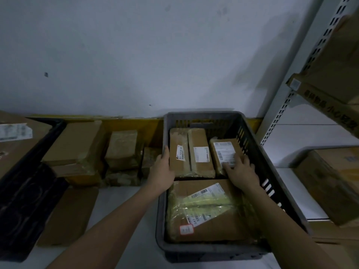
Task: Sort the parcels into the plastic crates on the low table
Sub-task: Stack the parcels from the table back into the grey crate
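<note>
A grey plastic crate (202,115) stands on the low table at the right. It holds a large taped parcel (209,216) at the front and three small brown parcels side by side at the back. My left hand (163,169) lies at the crate's left wall, its fingers fairly straight along the edge of the left small parcel (179,158). My right hand (240,171) rests with spread fingers on the labelled right small parcel (223,150). The middle small parcel (201,152) lies untouched between them.
A black crate (29,191) sits at the left with a big carton (17,136) behind it. Several brown parcels (77,144) are stacked along the wall between the crates, and a flat one (70,214) lies nearer. A metal shelf (281,113) with cartons (330,183) stands at the right.
</note>
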`<state>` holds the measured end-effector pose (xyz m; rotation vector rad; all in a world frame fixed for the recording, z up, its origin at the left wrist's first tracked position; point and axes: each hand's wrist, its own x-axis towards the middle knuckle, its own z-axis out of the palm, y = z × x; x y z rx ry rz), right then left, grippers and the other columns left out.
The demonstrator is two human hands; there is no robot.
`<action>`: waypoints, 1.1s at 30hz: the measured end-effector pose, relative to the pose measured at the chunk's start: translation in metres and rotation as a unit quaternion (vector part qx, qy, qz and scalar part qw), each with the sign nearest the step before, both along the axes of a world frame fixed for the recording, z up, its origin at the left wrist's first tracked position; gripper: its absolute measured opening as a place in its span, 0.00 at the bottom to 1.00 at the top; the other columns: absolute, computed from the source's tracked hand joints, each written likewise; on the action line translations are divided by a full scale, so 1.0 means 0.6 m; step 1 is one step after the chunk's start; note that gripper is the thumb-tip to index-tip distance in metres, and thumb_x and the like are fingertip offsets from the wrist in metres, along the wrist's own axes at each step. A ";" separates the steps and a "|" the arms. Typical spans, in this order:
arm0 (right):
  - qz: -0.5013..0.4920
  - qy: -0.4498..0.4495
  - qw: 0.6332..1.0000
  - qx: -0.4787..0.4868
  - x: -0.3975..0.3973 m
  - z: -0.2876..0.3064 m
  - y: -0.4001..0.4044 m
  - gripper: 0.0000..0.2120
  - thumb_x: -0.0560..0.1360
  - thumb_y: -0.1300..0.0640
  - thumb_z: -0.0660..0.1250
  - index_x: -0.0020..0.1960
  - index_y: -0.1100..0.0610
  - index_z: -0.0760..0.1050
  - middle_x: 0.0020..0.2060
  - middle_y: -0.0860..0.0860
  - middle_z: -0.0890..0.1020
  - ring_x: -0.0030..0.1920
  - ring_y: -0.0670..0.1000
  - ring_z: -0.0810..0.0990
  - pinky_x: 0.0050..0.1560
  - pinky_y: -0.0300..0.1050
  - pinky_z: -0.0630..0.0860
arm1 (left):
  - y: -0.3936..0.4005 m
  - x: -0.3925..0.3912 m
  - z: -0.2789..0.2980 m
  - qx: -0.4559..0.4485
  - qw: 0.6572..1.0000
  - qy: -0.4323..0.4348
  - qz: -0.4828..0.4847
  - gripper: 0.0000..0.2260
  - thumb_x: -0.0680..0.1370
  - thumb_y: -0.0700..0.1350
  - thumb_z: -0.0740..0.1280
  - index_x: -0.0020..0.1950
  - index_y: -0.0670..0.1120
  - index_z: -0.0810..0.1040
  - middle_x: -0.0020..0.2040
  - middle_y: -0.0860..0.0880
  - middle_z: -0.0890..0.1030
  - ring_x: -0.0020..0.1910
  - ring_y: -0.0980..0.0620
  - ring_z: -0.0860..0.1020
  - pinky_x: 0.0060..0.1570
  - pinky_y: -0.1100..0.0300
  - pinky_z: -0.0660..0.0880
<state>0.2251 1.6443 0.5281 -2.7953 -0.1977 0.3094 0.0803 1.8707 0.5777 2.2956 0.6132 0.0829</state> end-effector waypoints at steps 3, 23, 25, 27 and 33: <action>-0.012 -0.002 1.000 0.007 0.008 -0.001 0.003 0.35 0.81 0.35 0.52 0.81 0.50 0.49 0.80 0.56 0.49 0.77 0.64 0.54 0.72 0.64 0.62 | -0.005 0.015 0.004 0.016 1.000 0.000 -0.003 0.37 0.80 0.37 0.62 0.81 0.51 0.42 0.74 0.44 0.65 0.68 0.42 0.70 0.62 0.51 0.73; -0.024 -0.169 0.985 -0.005 -0.016 0.056 0.038 0.24 0.82 0.42 0.56 0.71 0.54 0.68 0.69 0.58 0.71 0.68 0.61 0.69 0.64 0.61 0.70 | 0.031 0.011 -0.011 -0.103 0.988 -0.104 0.057 0.23 0.83 0.55 0.57 0.78 0.57 0.61 0.74 0.51 0.69 0.71 0.50 0.69 0.69 0.53 0.67; 0.011 -0.205 0.974 0.100 -0.039 0.097 0.074 0.18 0.82 0.45 0.56 0.58 0.56 0.77 0.52 0.56 0.81 0.52 0.58 0.79 0.49 0.53 0.76 | 0.066 -0.017 -0.007 -0.057 0.991 -0.098 0.070 0.20 0.83 0.56 0.57 0.74 0.55 0.69 0.69 0.50 0.74 0.66 0.52 0.73 0.65 0.52 0.72; 0.061 -0.186 0.966 0.172 -0.067 0.134 0.124 0.19 0.80 0.46 0.55 0.41 0.57 0.76 0.35 0.53 0.81 0.37 0.55 0.80 0.37 0.50 0.76 | 0.108 -0.062 -0.002 -0.006 0.993 -0.092 0.075 0.16 0.83 0.55 0.57 0.68 0.53 0.75 0.61 0.52 0.80 0.57 0.54 0.77 0.56 0.53 0.76; 0.201 -0.107 0.928 0.296 -0.202 0.184 0.332 0.17 0.81 0.52 0.60 0.37 0.57 0.76 0.31 0.52 0.79 0.34 0.52 0.78 0.37 0.49 0.72 | 0.253 -0.240 -0.041 0.080 0.983 -0.067 0.154 0.08 0.82 0.49 0.62 0.56 0.53 0.79 0.51 0.55 0.79 0.46 0.56 0.77 0.46 0.56 0.77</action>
